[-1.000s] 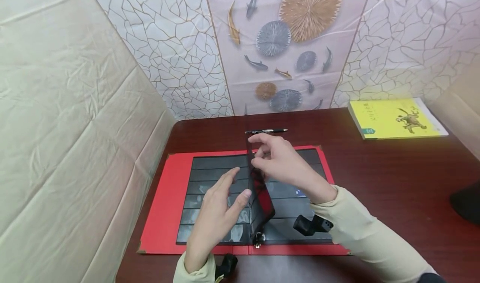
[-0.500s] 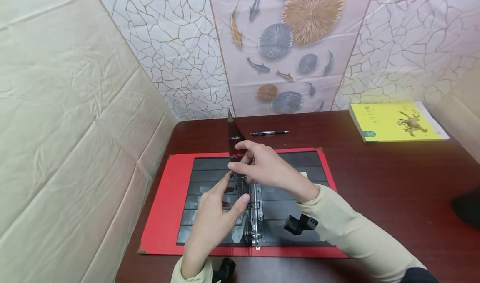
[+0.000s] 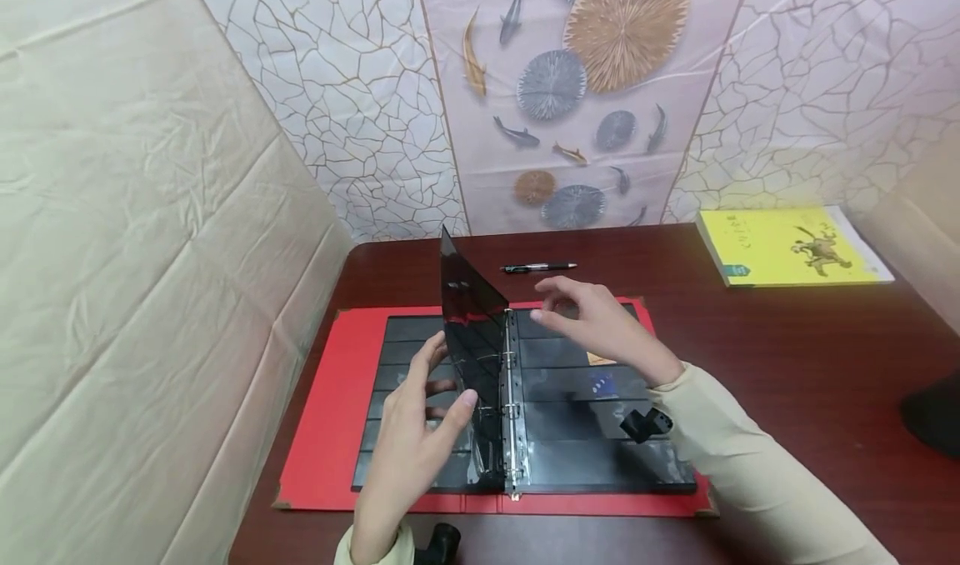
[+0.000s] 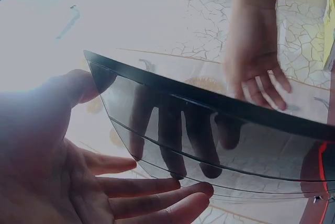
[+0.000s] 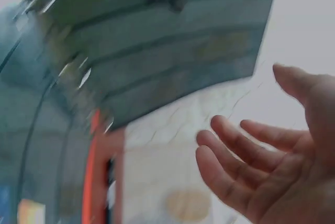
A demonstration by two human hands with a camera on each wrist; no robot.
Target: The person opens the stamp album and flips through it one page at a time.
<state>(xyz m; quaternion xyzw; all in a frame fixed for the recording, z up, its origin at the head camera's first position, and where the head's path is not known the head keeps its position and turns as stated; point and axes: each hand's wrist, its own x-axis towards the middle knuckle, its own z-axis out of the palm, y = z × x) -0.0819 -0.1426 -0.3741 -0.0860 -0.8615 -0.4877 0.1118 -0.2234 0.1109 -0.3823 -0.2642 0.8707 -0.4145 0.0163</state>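
Observation:
A red ring album (image 3: 326,407) lies spread on the table, with black pocket pages held on metal rings (image 3: 512,411). One glossy black page (image 3: 474,323) stands up from the rings, leaning left. Beside its free edge is my left hand (image 3: 408,436), fingers loosely extended; in the left wrist view the fingertips (image 4: 201,190) meet the page's lower edge and the thumb is at its corner. My right hand (image 3: 600,323) hovers over the right-hand page (image 3: 570,465), fingers loosely bent and holding nothing. A small blue stamp-like piece (image 3: 602,384) and an orange-yellow one (image 3: 598,358) sit in that page's pockets.
Behind the album lies a black pen (image 3: 538,267). A yellow book (image 3: 795,247) is at the back right of the dark wooden table (image 3: 787,365). Some black object (image 3: 933,407) stands at the right edge. Patterned cloth hangs behind, and pale cloth on the left.
My right hand swung the page leftward over the rings, let go of it and drew back to the right. The left hand shifted slightly left. The right-hand page and its small pieces now show.

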